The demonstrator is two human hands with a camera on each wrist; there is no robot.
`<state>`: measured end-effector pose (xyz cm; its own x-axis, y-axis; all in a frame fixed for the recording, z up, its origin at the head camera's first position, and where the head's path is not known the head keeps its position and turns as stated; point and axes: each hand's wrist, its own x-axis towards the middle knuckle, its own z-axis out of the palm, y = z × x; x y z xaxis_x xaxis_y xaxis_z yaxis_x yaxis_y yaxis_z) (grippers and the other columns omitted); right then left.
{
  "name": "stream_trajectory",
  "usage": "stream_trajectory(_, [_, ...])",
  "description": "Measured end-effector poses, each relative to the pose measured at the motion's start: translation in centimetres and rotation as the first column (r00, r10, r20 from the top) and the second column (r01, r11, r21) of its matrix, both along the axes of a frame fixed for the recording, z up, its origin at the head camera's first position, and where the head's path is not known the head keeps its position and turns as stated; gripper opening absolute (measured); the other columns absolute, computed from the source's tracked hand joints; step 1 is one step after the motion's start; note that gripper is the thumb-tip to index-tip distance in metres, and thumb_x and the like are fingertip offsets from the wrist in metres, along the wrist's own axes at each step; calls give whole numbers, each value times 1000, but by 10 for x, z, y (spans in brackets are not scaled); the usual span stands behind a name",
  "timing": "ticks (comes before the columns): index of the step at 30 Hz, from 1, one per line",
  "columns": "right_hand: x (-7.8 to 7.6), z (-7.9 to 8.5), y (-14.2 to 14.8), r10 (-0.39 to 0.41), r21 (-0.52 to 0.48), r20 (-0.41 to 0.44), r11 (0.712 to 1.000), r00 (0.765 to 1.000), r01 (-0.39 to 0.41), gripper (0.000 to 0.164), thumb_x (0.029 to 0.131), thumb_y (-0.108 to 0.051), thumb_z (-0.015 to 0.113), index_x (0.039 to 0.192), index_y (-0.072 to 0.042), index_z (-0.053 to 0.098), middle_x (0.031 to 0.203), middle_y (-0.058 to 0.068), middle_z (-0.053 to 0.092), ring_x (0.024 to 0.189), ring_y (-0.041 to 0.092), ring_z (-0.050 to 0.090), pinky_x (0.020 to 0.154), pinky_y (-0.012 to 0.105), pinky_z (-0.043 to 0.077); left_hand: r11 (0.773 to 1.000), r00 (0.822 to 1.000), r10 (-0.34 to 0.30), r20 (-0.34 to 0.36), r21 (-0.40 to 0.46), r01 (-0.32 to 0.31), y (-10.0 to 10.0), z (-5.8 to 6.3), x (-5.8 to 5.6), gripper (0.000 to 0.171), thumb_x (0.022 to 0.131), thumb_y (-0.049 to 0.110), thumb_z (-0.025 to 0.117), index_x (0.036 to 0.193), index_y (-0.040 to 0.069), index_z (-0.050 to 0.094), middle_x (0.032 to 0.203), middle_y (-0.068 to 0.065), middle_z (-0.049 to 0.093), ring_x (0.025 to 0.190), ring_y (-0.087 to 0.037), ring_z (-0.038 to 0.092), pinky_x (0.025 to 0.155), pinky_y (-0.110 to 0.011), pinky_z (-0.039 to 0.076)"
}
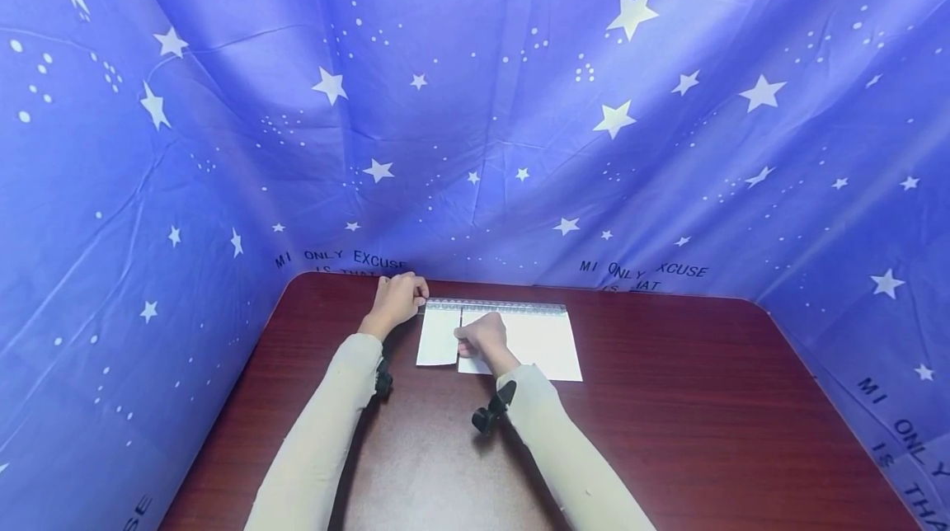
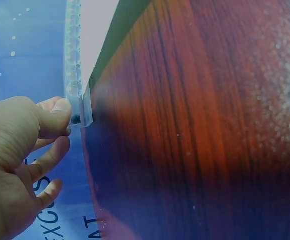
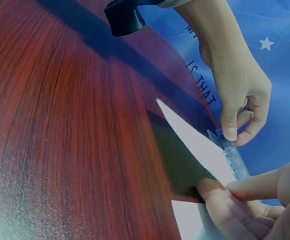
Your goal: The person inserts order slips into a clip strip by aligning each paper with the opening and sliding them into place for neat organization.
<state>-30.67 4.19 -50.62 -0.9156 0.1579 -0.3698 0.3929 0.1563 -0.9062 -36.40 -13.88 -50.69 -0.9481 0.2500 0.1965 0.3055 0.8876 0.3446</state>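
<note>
Two sections of white paper lie side by side under a clear ringed binding strip [image 1: 497,306], a narrow gap dividing the smaller left piece [image 1: 438,341] from the wider right piece [image 1: 545,345]. My left hand [image 1: 397,298] pinches the strip's left end between thumb and index finger; its other fingers curl loosely. My right hand [image 1: 482,335] is over the gap. In the right wrist view, my right thumb and fingers [image 3: 220,195] pinch the edge of the left piece [image 3: 197,142], which tilts up off the table.
A dark red wood-grain table [image 1: 668,399] carries everything, its far edge just behind the strip. Blue cloth [image 1: 490,102] with white stars hangs at the back and sides. Black wrist cameras [image 1: 484,420] sit on both pale sleeves.
</note>
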Motion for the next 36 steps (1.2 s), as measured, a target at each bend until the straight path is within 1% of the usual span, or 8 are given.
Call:
stream_trajectory(3, [-1, 0, 1, -1, -12, 9, 1000, 1000, 1, 20, 79, 10, 72, 95, 18, 65, 47, 5, 58, 36, 9, 56, 44, 24, 54, 1000, 1000, -3, -5, -1, 3, 0, 0, 0, 11, 88, 8, 76, 85, 16, 69, 86, -2, 64, 85, -22, 65, 88, -47, 41])
stream_trajectory(9, [-3, -3, 3, -13, -9, 17, 1000, 1000, 13, 23, 77, 10, 72, 97, 18, 64, 47, 6, 60, 37, 10, 57, 46, 27, 56, 1000, 1000, -3, -21, -18, 3, 0, 1, 0, 12, 86, 9, 77, 83, 17, 68, 85, -1, 64, 84, -21, 65, 86, -46, 42])
stream_trajectory(14, [-4, -3, 4, -10, -16, 16, 1000, 1000, 10, 24, 78, 10, 72, 99, 19, 64, 48, 7, 61, 37, 10, 58, 48, 27, 57, 1000, 1000, -8, -23, -21, 8, -1, 2, -1, 12, 87, 10, 76, 83, 17, 68, 85, 0, 64, 84, -20, 65, 86, -46, 42])
stream_trajectory(22, [-4, -2, 3, -1, -1, 4, 1000, 1000, 1, 24, 78, 9, 74, 97, 19, 65, 46, 6, 60, 37, 11, 57, 47, 28, 56, 1000, 1000, -9, -27, -22, 8, -1, 2, -1, 11, 86, 9, 76, 84, 17, 68, 85, 0, 65, 83, -20, 65, 85, -45, 41])
stream_trajectory(27, [-3, -1, 2, -2, 11, 7, 1000, 1000, 2, 22, 77, 9, 73, 95, 18, 65, 46, 6, 59, 37, 11, 57, 47, 28, 56, 999, 1000, -6, -26, -31, 6, 0, 1, -2, 12, 87, 10, 77, 82, 17, 67, 85, 0, 65, 83, -20, 65, 85, -45, 42])
stream_trajectory(32, [-3, -3, 3, -7, -1, 19, 1000, 1000, 7, 21, 77, 10, 71, 95, 18, 65, 48, 7, 60, 37, 11, 58, 47, 28, 56, 1000, 1000, -7, -30, -29, 6, -1, 1, -1, 12, 87, 11, 77, 82, 17, 67, 84, 0, 65, 82, -20, 65, 84, -45, 42])
stream_trajectory(36, [-2, -5, 3, -5, -8, 8, 1000, 1000, 5, 21, 77, 10, 72, 95, 18, 65, 48, 6, 61, 37, 10, 57, 47, 27, 56, 1000, 1000, -9, -21, -20, 8, -1, 1, 0, 11, 87, 10, 77, 84, 17, 69, 85, -1, 65, 83, -21, 65, 85, -46, 42])
